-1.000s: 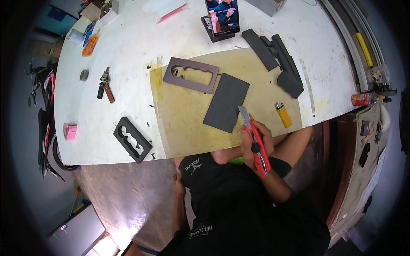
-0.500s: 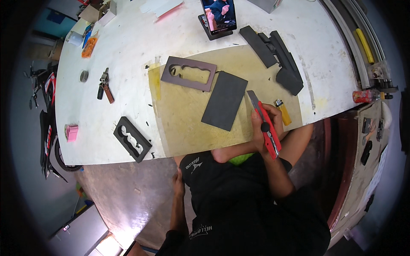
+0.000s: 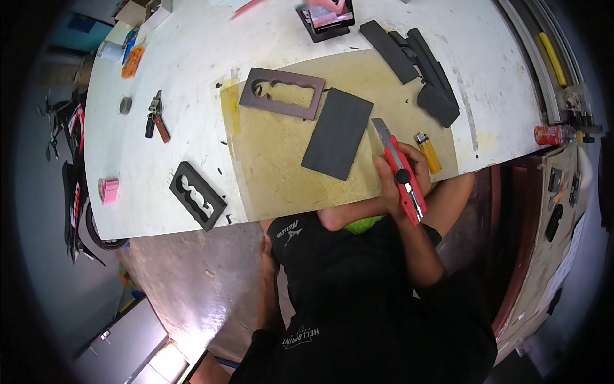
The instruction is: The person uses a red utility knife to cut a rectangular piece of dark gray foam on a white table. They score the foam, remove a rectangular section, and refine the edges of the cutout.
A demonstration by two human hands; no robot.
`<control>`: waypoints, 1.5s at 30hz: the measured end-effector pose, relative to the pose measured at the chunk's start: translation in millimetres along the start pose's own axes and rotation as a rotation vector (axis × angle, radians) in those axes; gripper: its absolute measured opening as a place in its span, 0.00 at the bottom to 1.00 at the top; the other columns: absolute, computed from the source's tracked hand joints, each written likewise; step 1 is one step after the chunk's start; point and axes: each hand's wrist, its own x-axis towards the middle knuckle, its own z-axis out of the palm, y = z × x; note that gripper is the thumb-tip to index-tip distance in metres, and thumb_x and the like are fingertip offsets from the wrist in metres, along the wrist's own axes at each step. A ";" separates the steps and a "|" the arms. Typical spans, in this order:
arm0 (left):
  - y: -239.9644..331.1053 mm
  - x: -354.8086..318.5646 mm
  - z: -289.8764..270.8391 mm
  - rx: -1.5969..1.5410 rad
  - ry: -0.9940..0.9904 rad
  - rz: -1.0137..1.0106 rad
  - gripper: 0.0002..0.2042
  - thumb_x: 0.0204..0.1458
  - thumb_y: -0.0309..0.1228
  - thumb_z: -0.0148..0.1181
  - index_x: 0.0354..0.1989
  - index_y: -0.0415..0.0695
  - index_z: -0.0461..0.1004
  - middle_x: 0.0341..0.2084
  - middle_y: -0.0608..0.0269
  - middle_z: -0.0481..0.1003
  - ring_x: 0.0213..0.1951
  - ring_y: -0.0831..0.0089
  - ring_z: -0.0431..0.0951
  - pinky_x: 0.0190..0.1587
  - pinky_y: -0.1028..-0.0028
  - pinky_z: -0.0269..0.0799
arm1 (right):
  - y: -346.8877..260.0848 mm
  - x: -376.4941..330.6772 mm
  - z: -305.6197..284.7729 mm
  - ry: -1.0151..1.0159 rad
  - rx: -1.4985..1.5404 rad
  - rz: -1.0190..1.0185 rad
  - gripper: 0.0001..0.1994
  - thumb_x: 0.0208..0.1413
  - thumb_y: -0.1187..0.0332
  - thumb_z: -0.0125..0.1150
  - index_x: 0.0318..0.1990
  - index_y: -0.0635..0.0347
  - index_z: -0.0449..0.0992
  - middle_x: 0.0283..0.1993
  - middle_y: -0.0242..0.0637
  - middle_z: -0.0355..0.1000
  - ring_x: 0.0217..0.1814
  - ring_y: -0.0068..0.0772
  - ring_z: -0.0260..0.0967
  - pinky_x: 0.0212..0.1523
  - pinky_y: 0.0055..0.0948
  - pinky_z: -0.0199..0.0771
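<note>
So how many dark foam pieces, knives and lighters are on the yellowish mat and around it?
Flat dark sheet: 1
Frames with wavy cut-outs: 2
Red knife, in the right hand: 1
Yellow lighter: 1
Total: 5

It was a workshop: a worn white workbench (image 3: 192, 57) stained and nicked, with a yellowed cutting mat (image 3: 288, 160) laid on it. Dark foam pieces lay about, among them a cut-out frame (image 3: 281, 93) and a flat grey sheet (image 3: 337, 133). A red utility knife (image 3: 403, 174), pliers (image 3: 155, 115) and a lighter (image 3: 427, 152) lay within reach, above a bare concrete floor (image 3: 185, 269)
</note>
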 end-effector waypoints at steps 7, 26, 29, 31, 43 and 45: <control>-0.6 6.0 -56.7 0.446 -0.203 -0.003 0.19 0.68 0.45 0.56 0.49 0.39 0.76 0.44 0.63 0.76 0.47 0.75 0.74 0.53 0.74 0.68 | 2.2 6.8 -6.5 -0.124 0.098 -0.093 0.41 0.47 0.71 0.81 0.66 0.75 0.64 0.54 0.51 0.77 0.54 0.37 0.78 0.57 0.33 0.79; 27.6 -10.7 -43.0 0.777 -0.135 -0.048 0.12 0.66 0.35 0.60 0.35 0.39 0.78 0.32 0.62 0.80 0.34 0.69 0.80 0.42 0.66 0.75 | 3.3 5.1 -7.3 -0.183 0.171 -0.040 0.38 0.54 0.69 0.71 0.69 0.76 0.61 0.56 0.52 0.76 0.56 0.40 0.77 0.58 0.37 0.78; 82.7 -39.7 21.9 1.088 0.137 0.732 0.07 0.59 0.28 0.67 0.34 0.37 0.78 0.29 0.56 0.79 0.31 0.64 0.79 0.38 0.66 0.74 | 5.3 6.0 -7.7 -0.149 0.176 -0.069 0.36 0.54 0.68 0.74 0.67 0.76 0.63 0.52 0.53 0.79 0.52 0.38 0.80 0.55 0.35 0.80; 118.4 -63.2 67.8 0.974 0.059 0.935 0.05 0.55 0.23 0.68 0.34 0.36 0.78 0.27 0.54 0.78 0.31 0.62 0.79 0.37 0.67 0.74 | 8.9 3.7 -6.8 -0.118 0.216 -0.065 0.34 0.57 0.68 0.71 0.67 0.77 0.64 0.52 0.53 0.79 0.51 0.37 0.80 0.54 0.34 0.81; 154.5 -38.6 228.5 1.075 -0.288 1.399 0.23 0.47 0.28 0.76 0.54 0.40 0.80 0.33 0.58 0.75 0.35 0.62 0.75 0.42 0.66 0.67 | 1.9 -24.8 -51.0 0.004 0.334 0.235 0.25 0.63 0.72 0.64 0.64 0.70 0.61 0.53 0.53 0.76 0.45 0.30 0.76 0.48 0.34 0.80; 143.3 -45.0 227.8 1.025 -0.303 1.422 0.23 0.46 0.28 0.77 0.52 0.38 0.80 0.31 0.60 0.75 0.34 0.62 0.74 0.41 0.66 0.67 | 1.9 -29.6 -64.2 -0.128 0.469 0.151 0.31 0.60 0.72 0.67 0.66 0.69 0.58 0.57 0.54 0.73 0.48 0.34 0.76 0.49 0.39 0.80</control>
